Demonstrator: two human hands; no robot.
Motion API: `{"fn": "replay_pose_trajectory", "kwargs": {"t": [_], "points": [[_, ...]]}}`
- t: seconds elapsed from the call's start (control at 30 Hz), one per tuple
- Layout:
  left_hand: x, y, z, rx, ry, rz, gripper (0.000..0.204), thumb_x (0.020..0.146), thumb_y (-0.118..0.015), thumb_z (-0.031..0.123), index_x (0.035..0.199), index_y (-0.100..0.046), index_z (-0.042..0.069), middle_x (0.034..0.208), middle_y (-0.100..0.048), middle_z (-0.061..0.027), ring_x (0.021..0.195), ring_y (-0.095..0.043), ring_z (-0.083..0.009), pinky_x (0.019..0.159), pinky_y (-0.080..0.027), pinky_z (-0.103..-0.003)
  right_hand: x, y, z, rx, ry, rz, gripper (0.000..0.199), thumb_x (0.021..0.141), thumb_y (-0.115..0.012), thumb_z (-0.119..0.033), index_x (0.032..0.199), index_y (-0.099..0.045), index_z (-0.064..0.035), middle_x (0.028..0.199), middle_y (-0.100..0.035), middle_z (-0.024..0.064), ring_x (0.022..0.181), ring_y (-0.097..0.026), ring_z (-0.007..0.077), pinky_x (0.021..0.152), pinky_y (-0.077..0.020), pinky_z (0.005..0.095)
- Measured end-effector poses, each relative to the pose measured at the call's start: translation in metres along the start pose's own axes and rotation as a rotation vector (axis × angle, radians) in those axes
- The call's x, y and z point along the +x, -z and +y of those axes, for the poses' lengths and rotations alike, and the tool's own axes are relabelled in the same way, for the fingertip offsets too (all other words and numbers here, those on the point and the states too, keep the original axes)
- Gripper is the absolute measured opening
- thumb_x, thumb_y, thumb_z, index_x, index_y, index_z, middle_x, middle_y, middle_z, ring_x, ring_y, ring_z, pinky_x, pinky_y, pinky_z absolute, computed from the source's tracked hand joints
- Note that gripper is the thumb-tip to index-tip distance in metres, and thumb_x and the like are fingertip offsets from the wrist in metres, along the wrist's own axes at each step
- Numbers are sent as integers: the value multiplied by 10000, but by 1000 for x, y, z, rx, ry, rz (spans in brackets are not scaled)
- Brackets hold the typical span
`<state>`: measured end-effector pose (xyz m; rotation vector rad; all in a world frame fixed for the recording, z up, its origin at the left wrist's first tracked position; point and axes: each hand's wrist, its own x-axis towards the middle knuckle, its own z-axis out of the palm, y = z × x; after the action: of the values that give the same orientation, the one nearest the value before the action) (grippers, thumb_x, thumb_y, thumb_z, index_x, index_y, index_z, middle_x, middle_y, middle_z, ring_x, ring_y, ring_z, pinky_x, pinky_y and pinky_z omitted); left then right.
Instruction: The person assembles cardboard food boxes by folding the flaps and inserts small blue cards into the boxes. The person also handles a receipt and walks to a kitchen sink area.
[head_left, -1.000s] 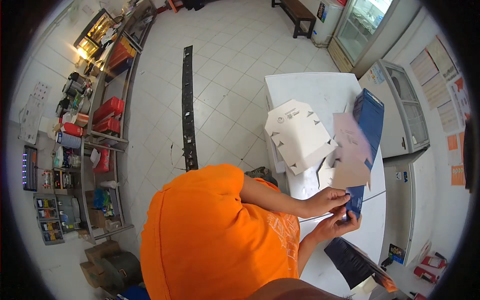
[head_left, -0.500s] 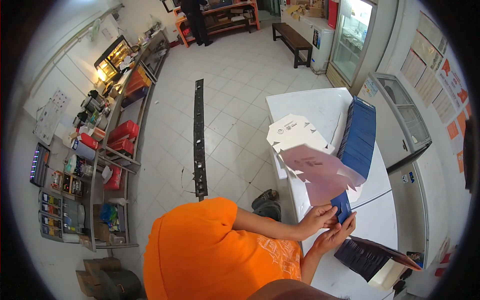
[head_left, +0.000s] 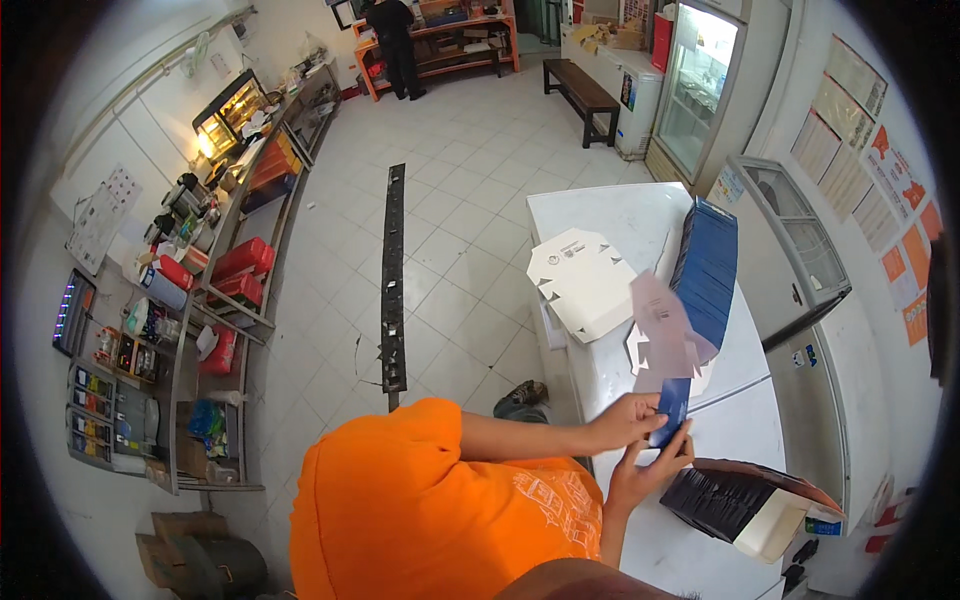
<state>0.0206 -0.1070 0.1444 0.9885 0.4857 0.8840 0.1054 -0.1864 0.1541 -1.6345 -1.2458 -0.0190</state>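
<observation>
Both hands grip a flat cardboard carton blank (head_left: pixel 665 328), pale pinkish on the broad part and dark blue at the end nearest me. My left hand (head_left: pixel 628 420) pinches the left side of the blue end. Below it, my right hand (head_left: pixel 652 466) has its fingers closed on the blue end's lower right edge. A white carton blank (head_left: pixel 582 280) with notched edges lies flat on the white worktop (head_left: pixel 570 205). Part of another white piece (head_left: pixel 640 352) shows under the held one. Behind stands a long row of packed blue cartons (head_left: pixel 708 260).
An open box of dark, tightly packed pieces (head_left: pixel 715 505) sits at the near right. Freezers (head_left: pixel 790 230) line the right wall. Shelving with red packages (head_left: pixel 243 262) runs along the left. A dark slotted strip (head_left: pixel 394 280) crosses the tiled floor. Another person (head_left: pixel 394 45) stands at the far orange bench.
The held carton blank has turned and narrowed in view, baring more of the white blank on the worktop. Both hands remain on its blue end, shifted slightly left.
</observation>
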Motion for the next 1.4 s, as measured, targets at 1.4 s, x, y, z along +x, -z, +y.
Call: {"fn": "replay_pose_trajectory", "kwargs": {"t": [1.4], "points": [[-74,57,19,702,309,-675,658,925,-713,222,1461,-408,-6,1003,-709,-133,906,-675,-161,783,-541,-309,-13,52,-27,247,53,-746,131,829,-681,25,952,-637,12,1265,-614,217,1163,-607,398,972,-477,416]]}}
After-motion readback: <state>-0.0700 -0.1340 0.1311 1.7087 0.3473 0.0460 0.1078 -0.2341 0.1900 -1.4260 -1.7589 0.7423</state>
